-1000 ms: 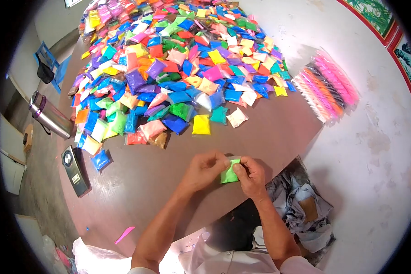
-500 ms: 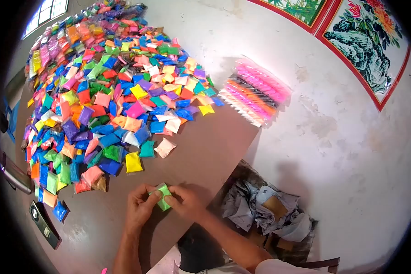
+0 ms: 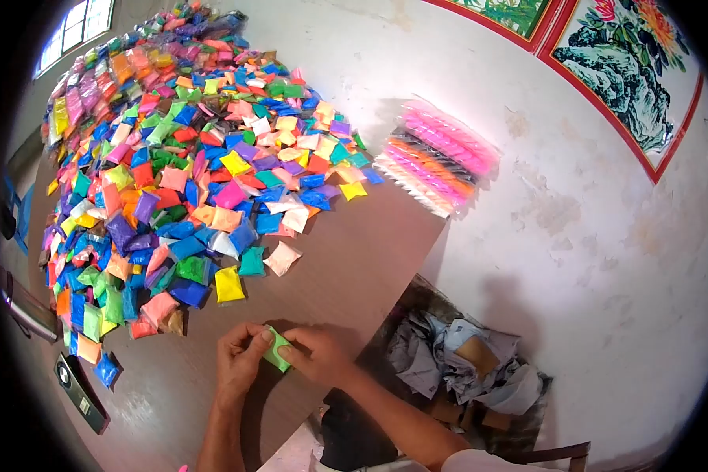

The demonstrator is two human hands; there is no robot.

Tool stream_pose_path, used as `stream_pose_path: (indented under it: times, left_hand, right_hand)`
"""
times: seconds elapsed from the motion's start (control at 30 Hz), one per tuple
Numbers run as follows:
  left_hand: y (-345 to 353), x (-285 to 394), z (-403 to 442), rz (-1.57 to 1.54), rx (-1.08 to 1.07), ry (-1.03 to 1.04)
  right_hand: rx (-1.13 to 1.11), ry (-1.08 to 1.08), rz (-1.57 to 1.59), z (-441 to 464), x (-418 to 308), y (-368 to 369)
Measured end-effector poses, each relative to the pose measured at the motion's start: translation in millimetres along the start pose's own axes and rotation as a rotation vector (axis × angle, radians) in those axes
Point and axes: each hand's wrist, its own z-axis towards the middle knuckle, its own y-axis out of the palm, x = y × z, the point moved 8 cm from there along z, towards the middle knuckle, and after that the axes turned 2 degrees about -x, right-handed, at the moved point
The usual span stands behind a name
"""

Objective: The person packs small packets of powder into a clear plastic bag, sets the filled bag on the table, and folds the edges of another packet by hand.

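Note:
A small light-green packet [image 3: 277, 352], in clear plastic, is pinched between my two hands above the brown table. My left hand [image 3: 242, 354] grips its left edge, with the thumb on top. From the other side my right hand [image 3: 315, 354] holds it with thumb and fingers. My fingers cover parts of the packet. Just beyond my hands lie a yellow packet [image 3: 229, 285] and a pale peach packet [image 3: 282, 258], at the near edge of a large heap of colourful packets [image 3: 189, 212].
Striped bundles of pink, orange and white bagged pieces [image 3: 440, 157] lean against the wall at the table's far edge. A box with crumpled paper [image 3: 456, 354] stands right of the table. At left are a dark flat box [image 3: 81, 393] and a metal flask [image 3: 30, 307].
The green packet has turned slightly and sits a little lower and further left between my fingers. Both hands keep their hold. The whole view has shifted slightly.

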Motion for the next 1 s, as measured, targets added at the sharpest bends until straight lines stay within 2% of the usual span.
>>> stream_pose_path:
  times: [0.07,0.13,0.27,0.33,0.47,0.67,0.83,1.0]
  left_hand:
    - [1,1,1,0.013,-0.01,-0.027]
    - [4,3,1,0.023,-0.019,-0.055]
    - [7,6,1,0.051,0.001,-0.065]
    - [5,6,0,0.102,-0.011,-0.054]
    - [1,5,-1,0.055,-0.02,-0.026]
    - [9,12,-1,0.093,0.01,-0.037]
    - [6,10,-2,0.17,-0.026,-0.048]
    - [5,8,-3,0.105,-0.047,-0.04]
  right_hand:
    - [-0.034,0.043,-0.007,-1,4,2]
    - [0.001,0.064,0.125,-3,5,0]
    - [-0.03,0.101,0.068,-3,15,1]
    - [-0.004,0.007,-0.029,-3,10,4]
    - [-0.029,-0.033,-0.094,-1,-3,4]
    - [-0.009,0.033,0.078,-3,9,2]
    - [0.13,0.021,0.249,-5,25,-1]
    - [0.089,-0.001,0.17,-4,16,-2]
